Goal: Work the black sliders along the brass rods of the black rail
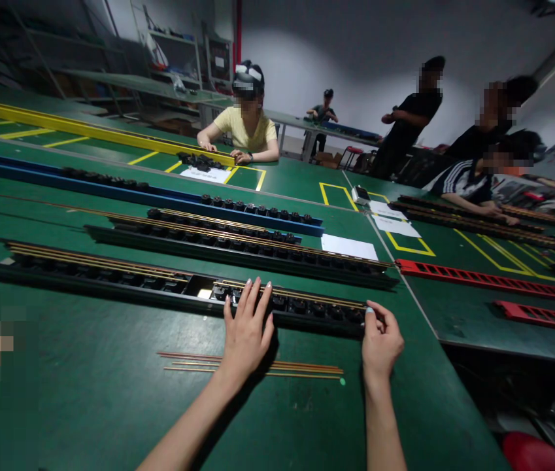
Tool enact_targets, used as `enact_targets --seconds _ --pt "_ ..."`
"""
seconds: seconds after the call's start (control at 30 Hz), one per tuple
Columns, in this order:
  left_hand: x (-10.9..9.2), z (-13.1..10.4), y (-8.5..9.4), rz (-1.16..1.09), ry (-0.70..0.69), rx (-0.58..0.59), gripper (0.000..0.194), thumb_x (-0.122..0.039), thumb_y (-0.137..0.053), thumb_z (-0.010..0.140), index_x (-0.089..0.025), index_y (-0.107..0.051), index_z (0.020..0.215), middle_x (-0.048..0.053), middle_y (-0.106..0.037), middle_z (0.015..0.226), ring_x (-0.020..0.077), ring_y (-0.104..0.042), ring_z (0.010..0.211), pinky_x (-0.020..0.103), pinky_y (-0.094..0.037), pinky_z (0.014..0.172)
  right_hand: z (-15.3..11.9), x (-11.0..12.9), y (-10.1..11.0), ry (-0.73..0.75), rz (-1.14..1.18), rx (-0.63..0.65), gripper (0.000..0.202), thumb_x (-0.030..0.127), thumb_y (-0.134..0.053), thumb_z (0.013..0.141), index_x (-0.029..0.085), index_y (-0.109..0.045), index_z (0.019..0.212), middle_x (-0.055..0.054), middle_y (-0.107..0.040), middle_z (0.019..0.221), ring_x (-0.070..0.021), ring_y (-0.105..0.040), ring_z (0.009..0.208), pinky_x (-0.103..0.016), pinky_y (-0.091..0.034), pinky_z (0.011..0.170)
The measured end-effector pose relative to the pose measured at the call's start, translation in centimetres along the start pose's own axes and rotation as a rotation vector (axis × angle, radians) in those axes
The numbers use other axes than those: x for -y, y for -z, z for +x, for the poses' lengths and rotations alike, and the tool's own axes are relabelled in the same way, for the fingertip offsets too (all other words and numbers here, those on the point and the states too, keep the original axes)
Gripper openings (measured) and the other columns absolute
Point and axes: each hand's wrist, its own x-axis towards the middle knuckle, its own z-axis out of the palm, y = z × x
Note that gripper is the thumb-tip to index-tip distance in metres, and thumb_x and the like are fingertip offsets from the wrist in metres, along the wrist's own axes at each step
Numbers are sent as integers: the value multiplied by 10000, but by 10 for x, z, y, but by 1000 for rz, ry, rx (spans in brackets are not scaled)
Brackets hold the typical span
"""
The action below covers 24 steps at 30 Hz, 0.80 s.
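Note:
A long black channel (125, 288) lies across the green table, with black blocks in it and thin brass-coloured rods (95, 261) along its length. My left hand (248, 327) rests over the middle of the channel, fingers spread on the rods and blocks. At the channel's right end, my right hand (382, 337) is closed, thumb and forefinger together at the rod ends; what it pinches is too small to make out. Several loose thin rods (301, 370) lie on the table nearer to me, partly passing behind my left forearm.
Beyond lie another black channel (238, 252), a blue channel (169, 196), a yellow channel (110, 134) and white paper (349, 247). Red slotted strips (483, 278) lie right. People work across the table; a red stool (535, 453) stands lower right.

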Motion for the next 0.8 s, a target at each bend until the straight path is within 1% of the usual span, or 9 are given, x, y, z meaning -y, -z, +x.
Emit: enact_targets --seconds 0.1,0.17,0.4,0.8 --pt "0 0 1 -3 0 12 520 -247 -376 934 -326 -312 1444 46 -286 1544 215 -264 1420 524 -106 1138 0 0 0 -2 -2 4 466 513 -491 820 149 -674 1046 -67 -666 809 -129 -541 593 -243 -413 550" --pt "0 0 1 -7 3 13 514 -255 -381 934 -339 -323 1437 47 -283 1545 219 -262 1420 535 -114 1134 0 -1 0 -6 -3 4 466 517 -491 818 153 -676 1041 -66 -668 811 -131 -545 594 -247 -420 556" --pt "-1 -1 0 -7 5 16 523 -264 -393 931 -340 -310 1442 50 -283 1545 228 -260 1421 549 -132 1128 1 -2 0 -27 -13 6 457 518 -499 811 161 -681 1031 -64 -677 816 -137 -557 603 -257 -435 578" --pt "-1 -1 0 -4 2 16 527 -260 -390 933 -334 -299 1446 52 -284 1546 235 -261 1421 553 -149 1127 0 0 1 -41 -39 11 426 493 -500 814 173 -684 1027 -61 -679 829 -138 -565 596 -252 -428 564"
